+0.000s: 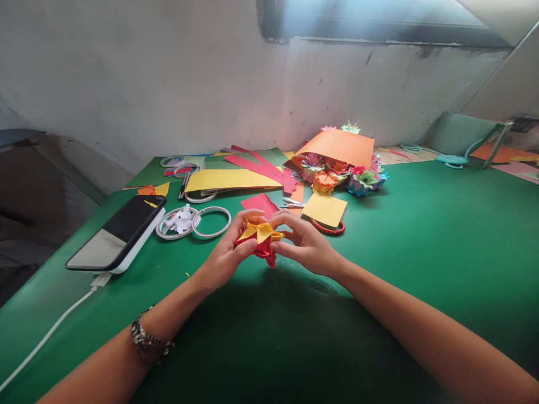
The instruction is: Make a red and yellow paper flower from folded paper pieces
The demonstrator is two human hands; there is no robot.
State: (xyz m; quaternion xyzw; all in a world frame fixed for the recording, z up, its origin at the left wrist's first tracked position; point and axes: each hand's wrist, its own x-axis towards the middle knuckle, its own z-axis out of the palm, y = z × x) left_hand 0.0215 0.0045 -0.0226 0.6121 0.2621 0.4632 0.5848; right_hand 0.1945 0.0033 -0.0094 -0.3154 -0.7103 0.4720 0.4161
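Note:
Both hands hold a folded paper piece [261, 235], yellow on top and red below, just above the green table. My left hand [229, 249] grips its left side, the thumb pressed on the front. On the right side, my right hand [305, 244] pinches it between thumb and fingers. Right behind the hands lie a red paper [259, 204] and a yellow square [325, 209], which rests over red-handled scissors [330, 228]. A second silvery blade tip shows beside the square.
Left on the green table [421, 241] are a phone on a white block [120, 233] with a cable, and white rings [211, 223], one holding paper scraps. Behind stand paper flowers [366, 179] under an orange sheet [341, 147], beside yellow and red strips [231, 179].

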